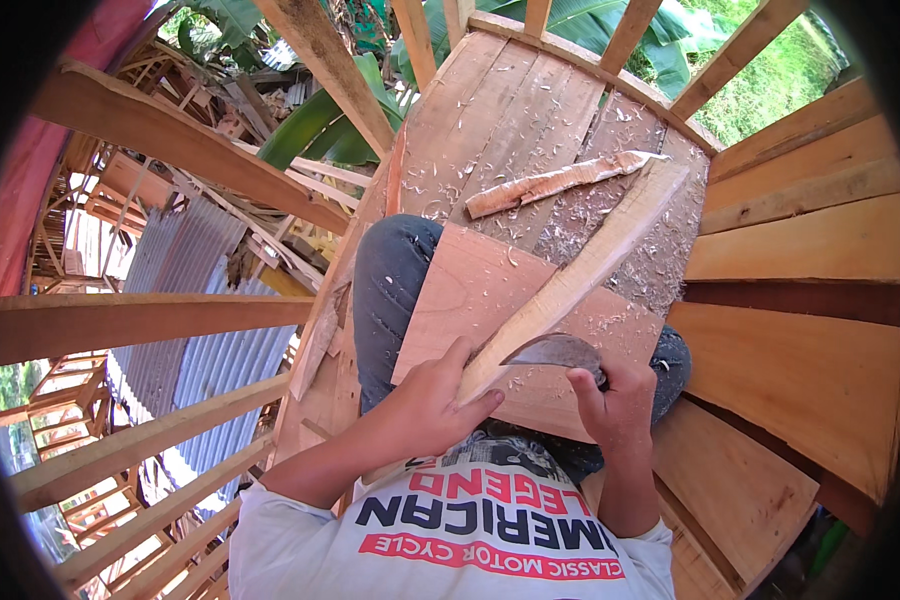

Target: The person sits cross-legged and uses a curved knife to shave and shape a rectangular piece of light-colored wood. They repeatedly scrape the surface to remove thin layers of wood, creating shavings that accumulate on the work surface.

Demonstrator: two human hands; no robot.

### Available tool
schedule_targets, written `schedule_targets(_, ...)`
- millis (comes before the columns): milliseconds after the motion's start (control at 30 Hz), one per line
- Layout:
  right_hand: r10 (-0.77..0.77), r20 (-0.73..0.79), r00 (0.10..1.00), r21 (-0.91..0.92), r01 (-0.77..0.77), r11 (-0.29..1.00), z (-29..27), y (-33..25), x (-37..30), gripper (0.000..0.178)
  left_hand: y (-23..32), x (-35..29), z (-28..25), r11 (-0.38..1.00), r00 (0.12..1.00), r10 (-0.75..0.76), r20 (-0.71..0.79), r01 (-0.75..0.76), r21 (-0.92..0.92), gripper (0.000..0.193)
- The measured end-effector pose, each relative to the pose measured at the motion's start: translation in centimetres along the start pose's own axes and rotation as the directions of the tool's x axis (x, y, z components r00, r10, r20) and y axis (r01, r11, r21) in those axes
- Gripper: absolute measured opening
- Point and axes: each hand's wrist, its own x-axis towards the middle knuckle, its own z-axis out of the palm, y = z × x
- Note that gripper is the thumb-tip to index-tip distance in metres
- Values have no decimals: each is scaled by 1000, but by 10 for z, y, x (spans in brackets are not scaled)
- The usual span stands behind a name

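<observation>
My left hand (438, 398) is closed around the near end of a long, pale, roughly shaped piece of wood (590, 262). The piece slants away from me to the far right, across a flat wooden board (490, 290) lying over my lap. In my right hand (615, 400) is a curved knife (553, 350), its handle mostly hidden by my fingers. The curved blade points left and lies against or very close to the wood just beyond my left hand; I cannot tell whether it touches. Wood shavings are scattered on the board.
Beyond the board, a rough strip of wood (560, 182) lies on the plank floor (460, 110) among many shavings. Upright wooden slats (140, 320) line the left, with corrugated metal sheets (185, 310) outside them. Wide planks (800, 350) stand along the right.
</observation>
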Motion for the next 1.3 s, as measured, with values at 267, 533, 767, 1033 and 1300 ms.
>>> schedule_targets(267,62,-22,998,-258,-66,964,-7,12,14,52,5,12,9,999,997,-29,69,27,21,50)
schedule_targets(533,470,-290,834,20,-486,874,-62,90,31,63,-10,3,10,999,989,-16,150,21,-30,46)
schedule_targets(767,192,25,981,-109,-188,976,14,18,-4,55,-6,15,8,997,996,-73,47,74,-3,42)
schedule_targets(1033,18,-67,998,-409,-44,911,4,30,17,61,-11,21,9,994,999,23,-37,-19,106,38)
schedule_targets(1300,-15,-118,993,-418,-36,908,11,41,28,66,-10,24,5,999,1000,-22,-12,23,44,39)
